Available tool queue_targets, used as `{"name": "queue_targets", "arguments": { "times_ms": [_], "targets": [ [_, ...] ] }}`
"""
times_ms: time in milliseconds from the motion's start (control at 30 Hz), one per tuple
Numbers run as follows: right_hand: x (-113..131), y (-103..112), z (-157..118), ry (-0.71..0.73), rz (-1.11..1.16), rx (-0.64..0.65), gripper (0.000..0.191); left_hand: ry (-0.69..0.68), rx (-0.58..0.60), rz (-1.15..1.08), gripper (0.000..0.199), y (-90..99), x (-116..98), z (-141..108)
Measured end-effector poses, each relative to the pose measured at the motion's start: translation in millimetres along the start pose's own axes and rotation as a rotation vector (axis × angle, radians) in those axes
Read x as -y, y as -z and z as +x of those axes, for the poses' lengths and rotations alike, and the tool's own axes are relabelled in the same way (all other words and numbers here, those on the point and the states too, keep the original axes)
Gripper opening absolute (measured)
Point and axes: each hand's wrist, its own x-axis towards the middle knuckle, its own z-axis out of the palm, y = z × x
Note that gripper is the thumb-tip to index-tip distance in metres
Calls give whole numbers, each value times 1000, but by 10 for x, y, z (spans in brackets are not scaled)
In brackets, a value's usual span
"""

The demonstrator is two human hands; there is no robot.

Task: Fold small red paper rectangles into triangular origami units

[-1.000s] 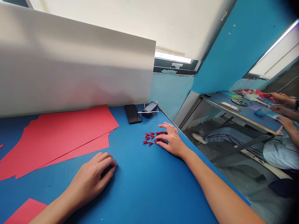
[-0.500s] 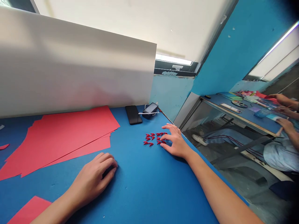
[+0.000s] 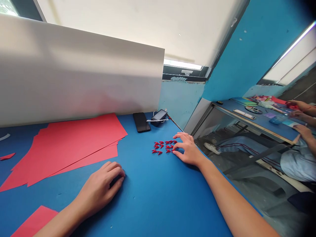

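My right hand point(image 3: 189, 149) is over the right end of a group of small red folded paper pieces point(image 3: 161, 146), arranged in short rows on the blue table. Its thumb and index finger close on a folded paper piece at the group's edge, while the other fingers arch above. My left hand point(image 3: 105, 182) rests on the table with curled fingers, the thumb drawn in against them and nothing visible in it. Beyond it lies a stack of red paper sheets point(image 3: 81, 143), fanned out unevenly. A smaller red paper point(image 3: 37, 222) lies partly under my left forearm.
A black phone point(image 3: 141, 122) and a small device with a white cable point(image 3: 159, 116) stand at the back. A white board point(image 3: 81, 72) rises behind the table. One red folded piece point(image 3: 7, 156) lies far left. At right, a person sits at another table point(image 3: 271, 123).
My right hand has shifted slightly right, and its thumb and index finger have come together at a folded paper piece. My left hand has stayed put. The view has turned slightly left.
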Motion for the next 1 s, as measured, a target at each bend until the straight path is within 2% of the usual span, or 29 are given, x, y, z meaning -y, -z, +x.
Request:
{"name": "queue_targets", "arguments": {
  "times_ms": [267,400,600,833,1000],
  "targets": [
    [1,35,-9,-22,-37,-14,3,2,-3,-9,15,3,4,-11],
    [90,19,20,-41,-68,-61,13,6,-4,-9,15,1,-1,-14],
    [212,-80,64,18,-72,-37,13,1,-4,-19,16,-5,-1,-16],
    [183,-97,76,-22,43,-42,10,4,-4,4,16,2,5,-18],
    [141,-123,81,-50,42,-48,14,1,-14,2,17,5,2,-12]
  ]
}}
